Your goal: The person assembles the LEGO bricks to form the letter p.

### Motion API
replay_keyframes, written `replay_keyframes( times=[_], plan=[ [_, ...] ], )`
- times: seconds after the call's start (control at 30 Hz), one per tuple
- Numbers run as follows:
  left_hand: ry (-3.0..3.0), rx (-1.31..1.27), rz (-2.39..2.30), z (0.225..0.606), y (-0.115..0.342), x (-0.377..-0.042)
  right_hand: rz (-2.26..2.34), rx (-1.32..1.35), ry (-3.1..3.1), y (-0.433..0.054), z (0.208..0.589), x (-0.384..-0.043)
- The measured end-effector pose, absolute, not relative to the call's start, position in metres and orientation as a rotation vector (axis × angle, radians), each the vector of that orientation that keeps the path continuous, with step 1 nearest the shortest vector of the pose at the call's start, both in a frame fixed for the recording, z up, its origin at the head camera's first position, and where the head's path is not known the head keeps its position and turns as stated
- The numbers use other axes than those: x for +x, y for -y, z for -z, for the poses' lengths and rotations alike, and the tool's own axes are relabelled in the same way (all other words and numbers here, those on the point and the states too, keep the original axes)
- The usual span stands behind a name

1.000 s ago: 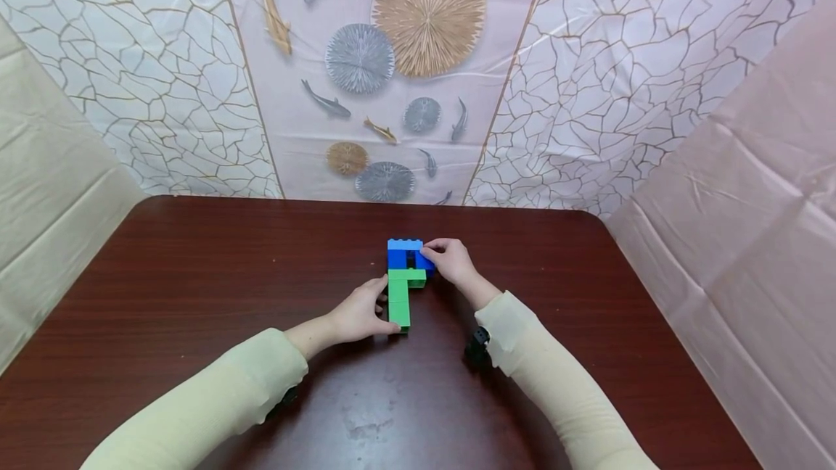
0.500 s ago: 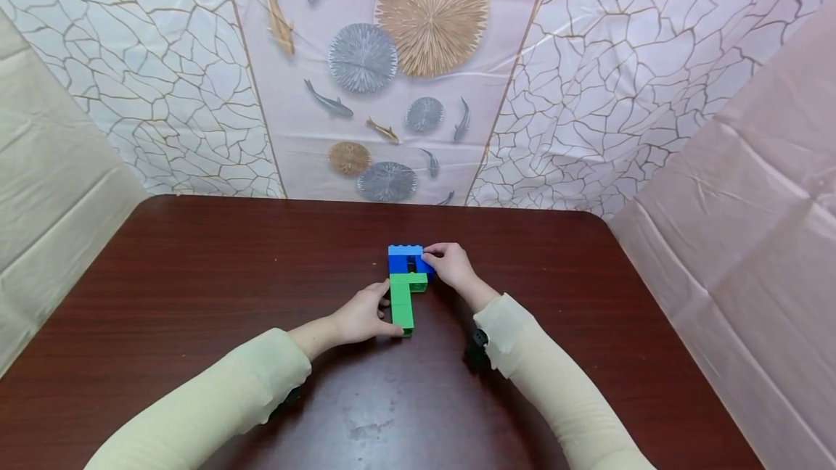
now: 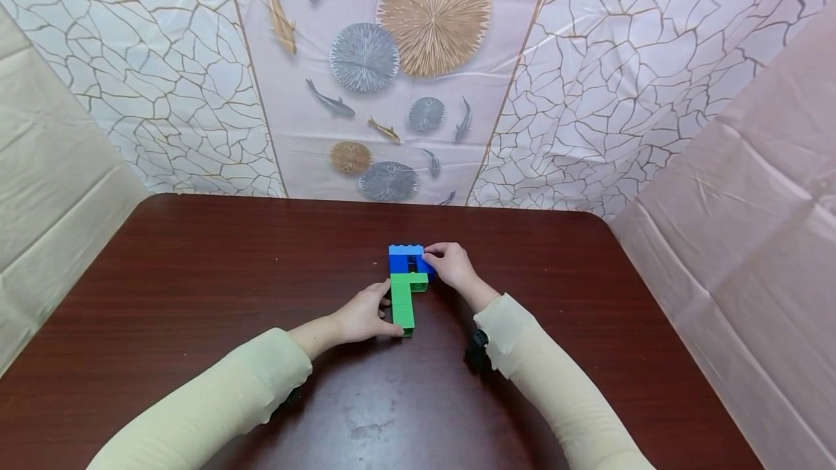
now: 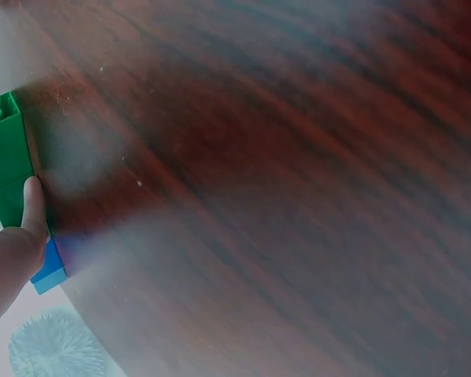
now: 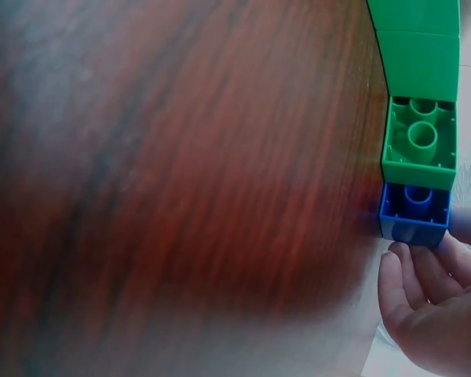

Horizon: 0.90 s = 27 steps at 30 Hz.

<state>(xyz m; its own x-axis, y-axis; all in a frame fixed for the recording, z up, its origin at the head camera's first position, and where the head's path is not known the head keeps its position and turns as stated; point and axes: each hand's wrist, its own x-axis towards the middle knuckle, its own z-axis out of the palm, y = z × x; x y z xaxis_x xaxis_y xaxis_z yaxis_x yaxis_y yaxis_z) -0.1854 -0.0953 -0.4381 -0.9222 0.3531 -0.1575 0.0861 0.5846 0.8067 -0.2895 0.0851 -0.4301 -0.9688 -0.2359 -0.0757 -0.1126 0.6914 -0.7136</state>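
Joined toy building bricks lie on the table in the head view. Green bricks (image 3: 402, 303) form the near part, with a short arm to the right. Beyond them are dark blue bricks (image 3: 398, 263) and a light blue brick (image 3: 406, 249) at the far end. My left hand (image 3: 355, 315) grips the green part from the left, thumb at its near end. My right hand (image 3: 452, 265) pinches the right-hand blue brick (image 5: 414, 230) between thumb and fingers. Hollow undersides of a green brick (image 5: 421, 141) and that blue one show in the right wrist view.
A dark reddish wooden table (image 3: 196, 274) lies under everything. Patterned cloth (image 3: 431, 13) hangs behind its far edge, and plain pale cloth (image 3: 738, 187) hangs at the right. A black wrist device (image 3: 478, 350) is strapped under the right sleeve.
In the head view, the bricks and both hands sit slightly lower and further right than one second ago. Over the last half second almost nothing differs; both hands keep their hold.
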Motion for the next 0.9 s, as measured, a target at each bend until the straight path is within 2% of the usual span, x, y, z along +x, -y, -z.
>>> replay_keyframes(
  times=[0.57, 0.9],
  plan=[
    [-2.481, 0.404, -1.208, 0.432, 0.1, -0.192, 1.14, -0.299, -2.795, -0.092, 0.426, -0.287],
    [-2.819, 0.362, -0.907, 0.416, 0.132, -0.202, 0.728, -0.733, -3.033, -0.098, 0.406, -0.271]
  ],
)
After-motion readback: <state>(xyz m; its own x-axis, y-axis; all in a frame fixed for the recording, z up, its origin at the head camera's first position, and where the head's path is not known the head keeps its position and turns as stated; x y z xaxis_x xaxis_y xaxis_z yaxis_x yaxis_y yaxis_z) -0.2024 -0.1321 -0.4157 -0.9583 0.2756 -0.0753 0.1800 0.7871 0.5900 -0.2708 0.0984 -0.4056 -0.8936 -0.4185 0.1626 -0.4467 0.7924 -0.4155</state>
